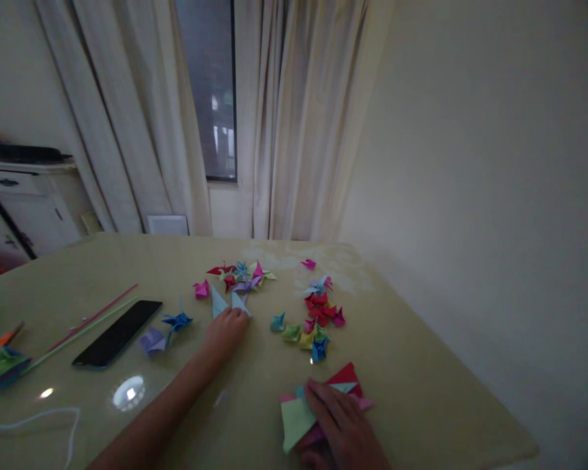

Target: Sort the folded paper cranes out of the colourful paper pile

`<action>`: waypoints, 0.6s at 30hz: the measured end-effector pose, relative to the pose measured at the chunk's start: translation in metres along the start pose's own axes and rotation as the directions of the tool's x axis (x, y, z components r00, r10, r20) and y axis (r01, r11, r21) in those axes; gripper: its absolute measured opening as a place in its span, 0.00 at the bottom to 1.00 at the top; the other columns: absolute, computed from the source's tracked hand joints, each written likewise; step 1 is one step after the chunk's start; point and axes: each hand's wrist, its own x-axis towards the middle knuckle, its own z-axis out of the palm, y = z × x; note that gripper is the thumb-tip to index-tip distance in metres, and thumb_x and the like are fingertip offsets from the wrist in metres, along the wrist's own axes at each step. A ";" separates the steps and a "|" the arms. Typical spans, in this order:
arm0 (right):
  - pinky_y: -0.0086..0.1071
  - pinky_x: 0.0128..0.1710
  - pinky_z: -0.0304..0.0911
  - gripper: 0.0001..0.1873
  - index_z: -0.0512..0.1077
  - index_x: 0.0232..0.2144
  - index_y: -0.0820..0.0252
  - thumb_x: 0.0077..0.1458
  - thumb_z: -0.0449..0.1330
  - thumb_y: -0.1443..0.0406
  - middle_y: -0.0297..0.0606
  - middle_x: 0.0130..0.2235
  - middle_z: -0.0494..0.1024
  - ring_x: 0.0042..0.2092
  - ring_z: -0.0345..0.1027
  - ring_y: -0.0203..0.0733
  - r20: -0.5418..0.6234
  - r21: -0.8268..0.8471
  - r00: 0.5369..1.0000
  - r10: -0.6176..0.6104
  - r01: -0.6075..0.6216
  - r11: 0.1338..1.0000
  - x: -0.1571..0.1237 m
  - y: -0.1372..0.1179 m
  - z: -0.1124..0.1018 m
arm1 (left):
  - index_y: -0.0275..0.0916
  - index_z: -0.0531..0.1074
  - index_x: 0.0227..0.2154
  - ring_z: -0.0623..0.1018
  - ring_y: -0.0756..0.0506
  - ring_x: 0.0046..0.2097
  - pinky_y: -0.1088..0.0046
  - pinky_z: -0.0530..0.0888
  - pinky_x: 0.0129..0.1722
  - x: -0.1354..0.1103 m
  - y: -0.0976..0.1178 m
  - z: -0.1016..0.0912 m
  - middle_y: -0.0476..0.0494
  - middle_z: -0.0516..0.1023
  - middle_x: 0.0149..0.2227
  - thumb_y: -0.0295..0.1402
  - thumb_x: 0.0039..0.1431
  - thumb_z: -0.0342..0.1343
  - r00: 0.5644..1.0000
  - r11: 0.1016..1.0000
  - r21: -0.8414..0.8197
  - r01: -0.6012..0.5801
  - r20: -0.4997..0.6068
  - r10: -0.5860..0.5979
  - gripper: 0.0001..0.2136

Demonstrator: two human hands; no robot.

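Observation:
My left hand (pixel 229 328) reaches across the table, its fingers closed on a light blue origami crane (pixel 219 303) whose two pointed wings stick up past the knuckles. Just beyond it lies a cluster of folded paper cranes (pixel 247 277) in red, purple, pink and pale green. Near the front, my right hand (pixel 345 427) is curled over a loose stack of folded coloured papers (pixel 296 421), with green, red, pink and blue edges showing. Its palm side is hidden. Between the hands and farther right sits a group of small folded paper pieces (pixel 318 310), mostly red, green, yellow and blue.
Left of my forearm are a blue crane (pixel 178 321), a purple folded piece (pixel 153 341) and a black phone (pixel 118 334). Thin pink and green sticks (pixel 95 320) lie beyond the phone. A white cable (pixel 34 416) crosses the near left. A wall (pixel 470 196) flanks the table's right side.

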 end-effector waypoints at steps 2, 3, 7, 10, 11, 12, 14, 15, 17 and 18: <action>0.38 0.57 0.68 0.43 0.53 0.75 0.58 0.68 0.59 0.47 0.47 0.63 0.76 0.59 0.73 0.52 -0.040 0.018 0.998 0.048 -0.047 0.999 0.007 -0.001 -0.002 | 0.34 0.81 0.41 0.81 0.34 0.51 0.58 0.77 0.50 -0.008 0.003 -0.002 0.29 0.83 0.45 0.17 0.63 0.50 0.999 0.999 0.008 -0.031 0.007 0.031 0.15; 0.39 0.59 0.67 0.40 0.52 0.75 0.57 0.69 0.58 0.49 0.47 0.64 0.75 0.61 0.72 0.52 -0.073 0.020 0.994 0.084 -0.083 0.996 0.015 -0.002 -0.005 | 0.35 0.81 0.41 0.81 0.34 0.51 0.58 0.77 0.51 -0.015 0.007 -0.006 0.30 0.83 0.45 0.17 0.63 0.50 0.998 0.999 -0.003 -0.054 -0.022 0.054 0.15; 0.46 0.62 0.65 0.36 0.54 0.74 0.58 0.71 0.56 0.53 0.52 0.66 0.71 0.65 0.66 0.55 -0.210 0.025 0.959 0.190 -0.189 0.982 0.061 -0.003 -0.014 | 0.42 0.81 0.43 0.81 0.41 0.45 0.64 0.78 0.48 -0.056 0.037 -0.025 0.39 0.83 0.41 0.28 0.70 0.53 0.915 0.853 -0.385 -0.352 -0.335 0.226 0.11; 0.43 0.56 0.69 0.24 0.66 0.67 0.57 0.73 0.54 0.63 0.48 0.57 0.79 0.58 0.73 0.50 -0.244 0.082 0.966 0.083 -0.065 0.995 0.086 -0.002 -0.017 | 0.45 0.81 0.46 0.82 0.45 0.43 0.71 0.79 0.44 -0.076 0.051 -0.032 0.42 0.83 0.42 0.33 0.72 0.55 0.866 0.557 -0.663 -0.500 -0.364 0.343 0.09; 0.41 0.53 0.70 0.21 0.69 0.64 0.57 0.72 0.53 0.67 0.46 0.53 0.82 0.54 0.75 0.48 -0.239 0.088 0.970 0.037 -0.017 0.996 0.088 -0.001 -0.016 | 0.45 0.80 0.49 0.82 0.45 0.43 0.70 0.79 0.45 -0.077 0.050 -0.031 0.42 0.83 0.43 0.34 0.71 0.55 0.879 0.559 -0.679 -0.477 -0.345 0.330 0.10; 0.40 0.51 0.71 0.20 0.72 0.61 0.58 0.72 0.53 0.69 0.45 0.50 0.83 0.50 0.77 0.47 -0.221 0.078 0.975 0.008 0.010 0.997 0.086 0.000 -0.015 | 0.44 0.79 0.51 0.81 0.44 0.45 0.67 0.79 0.47 -0.076 0.045 -0.027 0.40 0.82 0.46 0.34 0.70 0.56 0.905 0.624 -0.656 -0.425 -0.320 0.281 0.11; 0.40 0.50 0.71 0.20 0.73 0.61 0.59 0.70 0.54 0.70 0.45 0.48 0.84 0.48 0.77 0.47 -0.169 0.017 0.986 0.005 -0.002 1.000 0.071 0.004 -0.010 | 0.41 0.76 0.55 0.80 0.39 0.51 0.59 0.78 0.54 -0.068 0.028 -0.015 0.36 0.81 0.52 0.33 0.67 0.59 0.957 0.830 -0.505 -0.239 -0.267 0.113 0.16; 0.41 0.50 0.71 0.21 0.72 0.62 0.60 0.69 0.56 0.69 0.45 0.50 0.84 0.49 0.77 0.49 -0.135 -0.021 0.991 0.017 -0.020 1.000 0.059 0.006 -0.006 | 0.39 0.77 0.55 0.78 0.36 0.56 0.54 0.75 0.59 -0.064 0.017 -0.007 0.33 0.79 0.55 0.32 0.64 0.60 0.974 0.909 -0.395 -0.138 -0.219 0.052 0.17; 0.41 0.51 0.72 0.25 0.69 0.65 0.58 0.67 0.60 0.64 0.45 0.54 0.83 0.51 0.77 0.50 -0.069 -0.049 0.997 0.024 -0.028 0.998 0.035 0.010 0.000 | 0.39 0.79 0.53 0.77 0.35 0.58 0.53 0.72 0.62 -0.057 -0.002 0.005 0.33 0.78 0.55 0.31 0.67 0.56 0.993 0.973 -0.228 -0.037 -0.114 0.011 0.14; 0.40 0.52 0.72 0.28 0.67 0.67 0.58 0.67 0.61 0.60 0.44 0.57 0.81 0.53 0.76 0.50 -0.031 -0.043 0.999 0.017 -0.018 0.999 0.024 0.011 0.001 | 0.40 0.79 0.51 0.77 0.37 0.57 0.55 0.73 0.61 -0.056 -0.008 0.010 0.34 0.78 0.54 0.29 0.69 0.53 0.998 0.984 -0.176 -0.018 -0.062 0.007 0.14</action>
